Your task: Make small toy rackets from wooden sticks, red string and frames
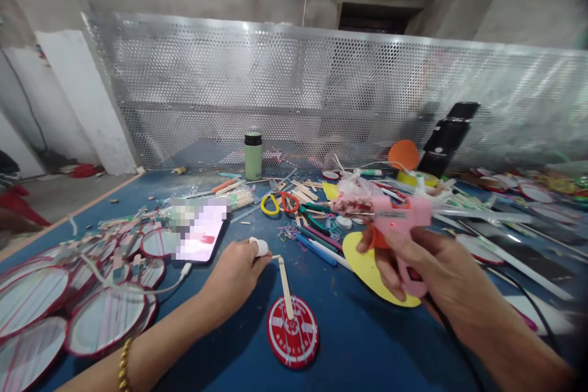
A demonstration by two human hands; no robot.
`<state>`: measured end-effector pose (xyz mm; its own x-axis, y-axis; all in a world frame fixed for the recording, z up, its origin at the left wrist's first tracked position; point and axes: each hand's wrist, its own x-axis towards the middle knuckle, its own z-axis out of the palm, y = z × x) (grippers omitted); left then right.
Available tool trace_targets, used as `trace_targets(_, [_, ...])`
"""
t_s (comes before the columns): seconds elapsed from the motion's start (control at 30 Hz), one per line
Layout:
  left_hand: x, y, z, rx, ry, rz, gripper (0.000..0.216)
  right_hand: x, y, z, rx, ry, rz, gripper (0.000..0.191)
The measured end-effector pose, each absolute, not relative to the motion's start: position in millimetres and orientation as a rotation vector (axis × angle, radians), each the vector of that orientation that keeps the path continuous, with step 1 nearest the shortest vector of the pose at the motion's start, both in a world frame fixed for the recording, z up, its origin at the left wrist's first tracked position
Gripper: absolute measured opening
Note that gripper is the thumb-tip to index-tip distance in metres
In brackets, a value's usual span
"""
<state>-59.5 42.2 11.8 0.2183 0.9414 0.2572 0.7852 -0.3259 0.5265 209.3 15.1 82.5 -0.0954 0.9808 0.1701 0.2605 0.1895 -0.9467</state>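
Observation:
My right hand [413, 263] is wrapped around the handle of a pink hot glue gun [399, 214], its nozzle pointing left above the table. My left hand [241, 266], with a white cover on one finger, is closed in a pinch beside the far end of a flat wooden stick [285, 285]. A small whitish bit shows at those fingertips, too small to make out. The stick's near end lies on a round red disc [293, 343] with white print, flat on the blue table. Below the glue gun lies a yellow oval sheet [367, 263], partly hidden by my right hand.
Round red-rimmed discs [105, 321] are heaped at left beside a phone [204, 233] on a white cable. Scissors [271, 203], pens [316, 250] and loose sticks lie beyond. A green bottle [253, 156] and a black bottle [448, 141] stand before a perforated metal screen [220, 86].

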Motion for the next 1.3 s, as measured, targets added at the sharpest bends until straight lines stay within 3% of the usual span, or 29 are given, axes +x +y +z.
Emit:
trace_targets(0.4, [-65,49,9,2.079,1.634,0.764,0.024,192,40,27,-1.443,-1.723,1.266,0.056])
trace_targets(1.3, [-66,51,1,2.116,1.542,0.863,0.022,187,42,18,-1.511,-1.786,1.228,0.056])
